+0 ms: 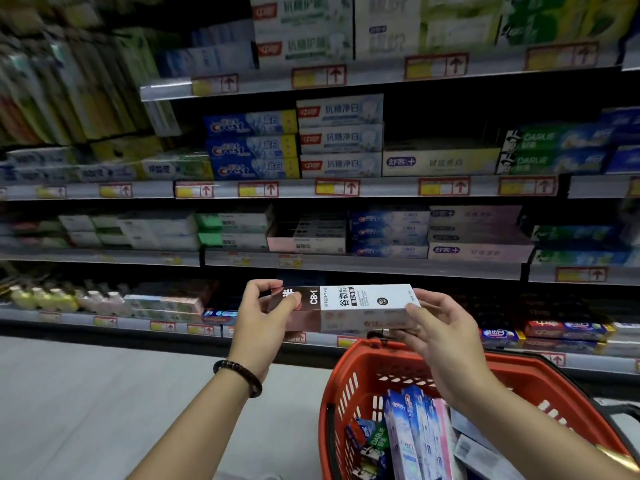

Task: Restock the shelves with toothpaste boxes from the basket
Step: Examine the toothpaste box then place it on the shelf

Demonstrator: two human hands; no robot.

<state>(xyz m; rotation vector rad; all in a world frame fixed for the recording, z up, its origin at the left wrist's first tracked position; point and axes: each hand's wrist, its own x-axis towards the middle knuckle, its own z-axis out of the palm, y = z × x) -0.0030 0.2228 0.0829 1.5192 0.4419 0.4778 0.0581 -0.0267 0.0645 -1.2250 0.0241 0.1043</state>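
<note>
- Two hands hold one toothpaste box point(363, 306) level, between the red basket point(360, 362) and the shelves point(381, 265).
- Left hand point(266, 313) pinches its brown left end.
- Right hand point(440, 337) curls round its white right end.
- Box reads "CB-T" and "谷物".
- Far shelf stock reads "Crest" on the Crest boxes point(249, 148), "DARLIE" on the Darlie boxes point(554, 150).

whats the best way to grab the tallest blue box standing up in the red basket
I'd take the blue box by its top end, coming straight down from above. It stands on end, packed beside a pink box and other packs, with the red basket walls around it, so only the top looks free. Pinch across its narrow sides.
</note>
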